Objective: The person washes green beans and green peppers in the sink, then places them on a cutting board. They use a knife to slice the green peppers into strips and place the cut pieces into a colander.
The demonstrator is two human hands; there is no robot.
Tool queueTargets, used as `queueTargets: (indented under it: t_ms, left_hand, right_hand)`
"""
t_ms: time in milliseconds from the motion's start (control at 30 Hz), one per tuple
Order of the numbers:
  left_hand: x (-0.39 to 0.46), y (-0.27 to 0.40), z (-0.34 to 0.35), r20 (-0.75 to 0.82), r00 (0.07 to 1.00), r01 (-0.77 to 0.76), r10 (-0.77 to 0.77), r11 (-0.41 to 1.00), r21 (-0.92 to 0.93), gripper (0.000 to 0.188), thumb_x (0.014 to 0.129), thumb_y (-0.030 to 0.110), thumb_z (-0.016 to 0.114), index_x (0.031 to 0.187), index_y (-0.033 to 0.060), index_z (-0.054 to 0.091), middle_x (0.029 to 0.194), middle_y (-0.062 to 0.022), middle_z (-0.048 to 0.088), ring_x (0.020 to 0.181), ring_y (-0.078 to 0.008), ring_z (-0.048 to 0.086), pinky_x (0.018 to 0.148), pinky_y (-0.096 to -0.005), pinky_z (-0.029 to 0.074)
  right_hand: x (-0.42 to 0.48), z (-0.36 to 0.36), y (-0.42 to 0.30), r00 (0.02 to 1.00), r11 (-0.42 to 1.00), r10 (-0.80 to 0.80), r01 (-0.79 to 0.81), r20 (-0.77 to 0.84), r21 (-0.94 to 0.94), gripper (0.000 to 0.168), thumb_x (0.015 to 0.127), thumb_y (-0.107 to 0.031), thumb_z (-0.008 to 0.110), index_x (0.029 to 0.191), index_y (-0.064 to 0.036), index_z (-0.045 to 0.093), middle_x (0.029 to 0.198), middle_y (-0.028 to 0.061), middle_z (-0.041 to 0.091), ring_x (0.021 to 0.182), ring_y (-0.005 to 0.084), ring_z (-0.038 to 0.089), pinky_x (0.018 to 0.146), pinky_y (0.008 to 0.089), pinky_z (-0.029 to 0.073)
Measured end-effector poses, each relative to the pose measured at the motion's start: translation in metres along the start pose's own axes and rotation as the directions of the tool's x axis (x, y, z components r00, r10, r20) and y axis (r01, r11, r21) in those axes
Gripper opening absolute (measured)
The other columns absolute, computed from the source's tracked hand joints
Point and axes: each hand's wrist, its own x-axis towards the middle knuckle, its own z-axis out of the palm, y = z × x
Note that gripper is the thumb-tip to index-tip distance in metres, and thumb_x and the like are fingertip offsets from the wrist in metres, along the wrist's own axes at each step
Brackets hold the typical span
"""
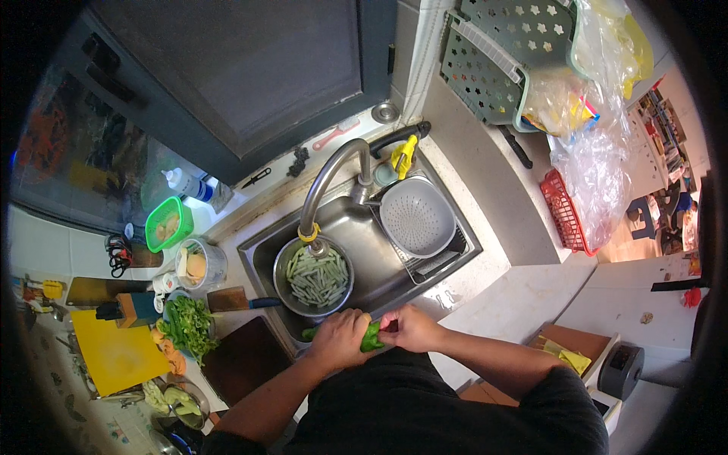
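At the sink's near edge my left hand (pixel 342 336) is closed around a green vegetable (pixel 372 336), perhaps a pepper. The fingertips of my right hand (pixel 413 329) pinch the end of the same vegetable. Another green piece shows to the left of my left hand. Beyond the hands, a steel bowl (pixel 277 284) stands in the stainless sink (pixel 369 270), holding cut pale green beans or similar pieces. The faucet (pixel 327 193) arches over it. A grey colander (pixel 418 216) rests on a wire rack at the sink's right side.
A cleaver (pixel 227 299) lies left of the sink, its handle reaching the rim. Nearby are a dark cutting board (pixel 247 361), leafy greens (pixel 190 327), a clear tub (pixel 207 264) and a knife block (pixel 133 310). A red basket (pixel 560 213) is on the right ledge.
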Motion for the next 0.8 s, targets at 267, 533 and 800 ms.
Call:
queueTargets:
  t_ms: [267, 533, 800]
  left_hand:
    - [0.006, 0.000, -0.002, -0.094, 0.995, -0.028, 0.030, 0.999, 0.020, 0.058, 0.069, 0.029, 0.089, 0.111, 0.0062, 0.056, 0.102, -0.0163, 0.064, 0.099, -0.0385, 0.067, 0.084, -0.0484, 0.055]
    - [0.011, -0.005, -0.005, -0.126, 0.992, 0.001, -0.004, 1.000, -0.021, 0.058, 0.073, 0.032, 0.087, 0.113, 0.0045, 0.056, 0.103, -0.0160, 0.064, 0.097, -0.0380, 0.067, 0.083, -0.0478, 0.055]
    - [0.009, -0.011, -0.007, -0.067, 0.996, 0.059, -0.062, 0.997, -0.041, 0.060, 0.071, 0.030, 0.089, 0.114, 0.0053, 0.056, 0.102, -0.0160, 0.064, 0.098, -0.0387, 0.067, 0.085, -0.0492, 0.055]
  right_hand:
    - [0.000, 0.009, 0.000, 0.992, 1.000, 0.005, -0.003, -0.130, 0.009, 0.017, 0.086, -0.013, 0.082, 0.086, -0.001, 0.071, 0.071, 0.0101, 0.068, 0.066, 0.0144, 0.062, 0.065, 0.0345, 0.051]
    - [0.008, 0.015, 0.017, 0.980, 0.988, -0.025, 0.055, -0.198, 0.147, 0.017, 0.088, -0.009, 0.085, 0.100, 0.000, 0.078, 0.085, 0.0089, 0.070, 0.074, 0.0124, 0.066, 0.070, 0.0313, 0.053]
    - [0.017, 0.022, 0.024, 0.990, 0.998, -0.052, 0.057, -0.130, 0.037, 0.022, 0.084, -0.016, 0.084, 0.101, -0.003, 0.077, 0.093, 0.0156, 0.070, 0.084, 0.0273, 0.072, 0.077, 0.0375, 0.056]
